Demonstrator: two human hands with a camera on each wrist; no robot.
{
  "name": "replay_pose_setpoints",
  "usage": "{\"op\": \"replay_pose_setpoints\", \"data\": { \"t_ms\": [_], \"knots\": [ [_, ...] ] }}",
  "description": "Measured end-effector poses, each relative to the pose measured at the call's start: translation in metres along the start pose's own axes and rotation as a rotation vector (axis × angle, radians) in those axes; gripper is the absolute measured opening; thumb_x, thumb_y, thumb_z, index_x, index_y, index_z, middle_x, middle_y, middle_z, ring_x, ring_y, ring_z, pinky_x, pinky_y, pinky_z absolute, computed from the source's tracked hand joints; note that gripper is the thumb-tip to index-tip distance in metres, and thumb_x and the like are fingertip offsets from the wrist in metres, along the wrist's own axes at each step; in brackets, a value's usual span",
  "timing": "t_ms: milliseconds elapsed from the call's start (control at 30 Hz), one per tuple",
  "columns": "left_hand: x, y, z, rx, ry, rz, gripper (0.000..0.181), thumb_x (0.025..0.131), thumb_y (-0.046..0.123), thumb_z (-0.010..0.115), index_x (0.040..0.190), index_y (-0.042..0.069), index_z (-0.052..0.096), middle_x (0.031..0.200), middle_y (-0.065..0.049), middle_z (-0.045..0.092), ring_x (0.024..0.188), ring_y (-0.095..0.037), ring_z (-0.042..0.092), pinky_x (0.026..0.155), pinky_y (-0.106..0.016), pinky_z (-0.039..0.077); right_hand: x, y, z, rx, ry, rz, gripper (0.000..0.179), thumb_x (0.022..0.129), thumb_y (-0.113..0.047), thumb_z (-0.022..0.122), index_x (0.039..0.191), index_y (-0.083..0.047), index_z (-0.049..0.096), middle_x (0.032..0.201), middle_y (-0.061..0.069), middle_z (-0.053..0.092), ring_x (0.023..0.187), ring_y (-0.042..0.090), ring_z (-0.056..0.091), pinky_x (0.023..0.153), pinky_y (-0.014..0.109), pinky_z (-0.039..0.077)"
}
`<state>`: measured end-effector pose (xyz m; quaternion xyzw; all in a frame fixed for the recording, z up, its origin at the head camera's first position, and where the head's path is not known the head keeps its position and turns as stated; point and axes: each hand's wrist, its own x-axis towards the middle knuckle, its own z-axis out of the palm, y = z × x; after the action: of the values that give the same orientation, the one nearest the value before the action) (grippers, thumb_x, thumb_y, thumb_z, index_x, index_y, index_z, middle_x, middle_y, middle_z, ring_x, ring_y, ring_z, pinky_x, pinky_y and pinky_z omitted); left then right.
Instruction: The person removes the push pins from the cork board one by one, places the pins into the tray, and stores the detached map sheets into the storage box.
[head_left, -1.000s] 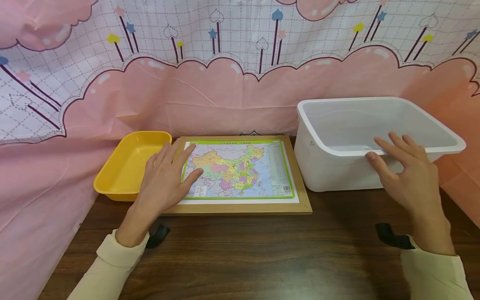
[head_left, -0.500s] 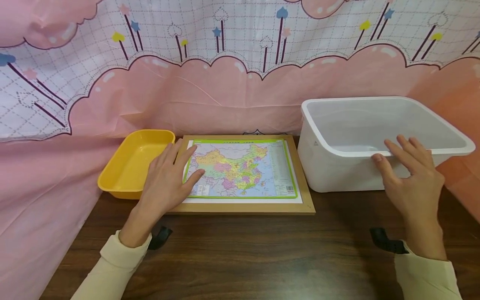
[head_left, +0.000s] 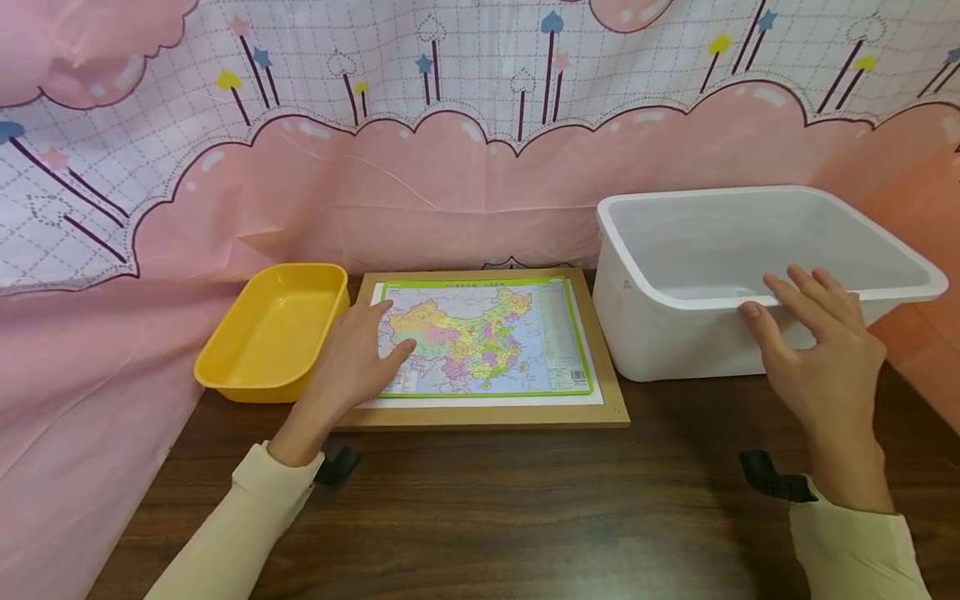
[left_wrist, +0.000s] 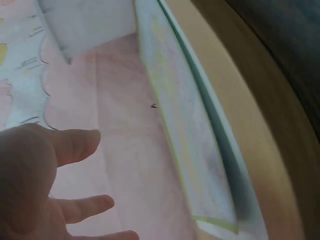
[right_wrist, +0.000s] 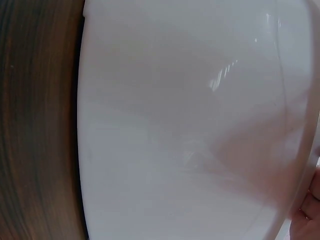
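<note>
My left hand [head_left: 348, 362] hovers over the left side of a map of China [head_left: 472, 342] with a green border, its thumb and fingers spread and holding nothing. White paper lies under the map, on a wooden board [head_left: 487, 418]. In the left wrist view, the thumb and fingers of that hand [left_wrist: 30, 180] stand apart from the map [left_wrist: 172, 100]. At the front rim of a white plastic tub [head_left: 675, 346] is my right hand [head_left: 828, 362], fingers extended over the rim; whether it touches is unclear. The tub's wall [right_wrist: 150, 125] fills most of the right wrist view.
A shallow yellow basin [head_left: 258, 337] stands left of the board. Dark wood tabletop [head_left: 525, 508] stretches across the front. Behind everything hangs a pink and white patterned cloth [head_left: 420, 179], which also runs along both sides.
My left hand has shifted right, away from the yellow basin and further over the map. The right hand stays by the tub's rim. The head view has shifted slightly.
</note>
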<state>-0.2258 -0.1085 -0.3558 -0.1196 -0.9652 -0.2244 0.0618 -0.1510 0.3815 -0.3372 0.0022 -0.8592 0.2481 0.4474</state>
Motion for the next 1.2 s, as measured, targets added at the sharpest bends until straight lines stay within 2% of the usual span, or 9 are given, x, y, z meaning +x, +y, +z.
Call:
{"op": "replay_pose_setpoints", "data": {
  "t_ms": [167,300,400,467,633,767,867,967,1200],
  "knots": [
    [0.021,-0.005,0.008,0.048,-0.104,-0.089,0.078,0.092,0.050,0.059,0.153,0.011,0.031,0.161,-0.023,0.021,0.143,-0.046,0.029,0.115,-0.062,0.026,0.001,-0.002,-0.001,-0.008,-0.012,0.007,0.047,0.084,-0.038,0.077,0.125,-0.015,0.069,0.136,0.015,0.061,0.139,0.029,0.047,0.121,0.050,0.025],
    [0.038,-0.008,0.014,0.025,-0.152,-0.169,0.080,0.092,0.054,0.058,0.156,0.017,0.026,0.164,-0.020,0.012,0.143,-0.047,0.027,0.114,-0.065,0.025,0.001,-0.002,-0.003,-0.007,-0.027,0.021,0.047,0.084,-0.036,0.077,0.126,-0.015,0.069,0.137,0.014,0.060,0.140,0.028,0.046,0.121,0.050,0.024],
    [0.050,-0.013,0.018,0.008,-0.166,-0.192,0.081,0.092,0.053,0.058,0.156,0.016,0.025,0.164,-0.020,0.013,0.144,-0.046,0.026,0.114,-0.065,0.024,0.002,-0.002,-0.005,-0.009,-0.035,0.026,0.047,0.084,-0.036,0.077,0.126,-0.016,0.069,0.137,0.014,0.060,0.140,0.028,0.046,0.121,0.050,0.025],
    [0.058,-0.015,0.018,-0.002,-0.166,-0.188,0.081,0.092,0.052,0.058,0.155,0.013,0.025,0.162,-0.020,0.018,0.144,-0.044,0.025,0.115,-0.064,0.023,0.002,-0.002,-0.005,-0.005,-0.035,0.033,0.046,0.084,-0.035,0.077,0.125,-0.016,0.069,0.137,0.014,0.060,0.140,0.027,0.046,0.121,0.050,0.025],
    [0.073,-0.021,0.014,-0.066,-0.133,-0.133,0.072,0.093,0.045,0.061,0.151,0.010,0.034,0.149,-0.018,0.040,0.130,-0.038,0.040,0.111,-0.057,0.033,0.003,-0.003,-0.006,0.001,-0.044,0.042,0.045,0.085,-0.035,0.077,0.125,-0.017,0.069,0.137,0.014,0.060,0.140,0.027,0.046,0.121,0.049,0.024],
    [0.080,-0.026,0.009,-0.116,-0.121,-0.124,0.072,0.095,0.043,0.060,0.153,0.011,0.032,0.154,-0.018,0.037,0.138,-0.038,0.036,0.116,-0.057,0.029,0.002,-0.004,-0.006,-0.002,-0.069,0.064,0.045,0.086,-0.036,0.075,0.127,-0.018,0.068,0.138,0.012,0.060,0.141,0.025,0.044,0.122,0.048,0.023],
    [0.085,-0.025,0.007,-0.146,-0.132,-0.164,0.077,0.095,0.044,0.058,0.157,0.013,0.024,0.160,-0.017,0.029,0.145,-0.038,0.028,0.118,-0.059,0.023,0.002,-0.005,-0.006,-0.005,-0.073,0.067,0.045,0.087,-0.036,0.074,0.128,-0.018,0.068,0.138,0.012,0.060,0.141,0.025,0.044,0.122,0.048,0.022],
    [0.089,-0.023,0.006,-0.176,-0.130,-0.187,0.077,0.095,0.045,0.058,0.158,0.016,0.023,0.160,-0.016,0.029,0.144,-0.038,0.030,0.118,-0.060,0.024,0.003,-0.005,-0.005,-0.002,-0.065,0.057,0.044,0.087,-0.035,0.074,0.127,-0.018,0.068,0.137,0.013,0.060,0.141,0.025,0.045,0.122,0.048,0.022],
    [0.098,-0.026,0.015,-0.136,-0.139,-0.180,0.078,0.095,0.044,0.060,0.157,0.013,0.024,0.158,-0.019,0.032,0.144,-0.041,0.032,0.117,-0.059,0.026,0.004,-0.006,-0.005,-0.008,-0.073,0.057,0.044,0.087,-0.035,0.074,0.127,-0.018,0.068,0.138,0.013,0.060,0.141,0.025,0.045,0.122,0.048,0.022]
  ]
}}
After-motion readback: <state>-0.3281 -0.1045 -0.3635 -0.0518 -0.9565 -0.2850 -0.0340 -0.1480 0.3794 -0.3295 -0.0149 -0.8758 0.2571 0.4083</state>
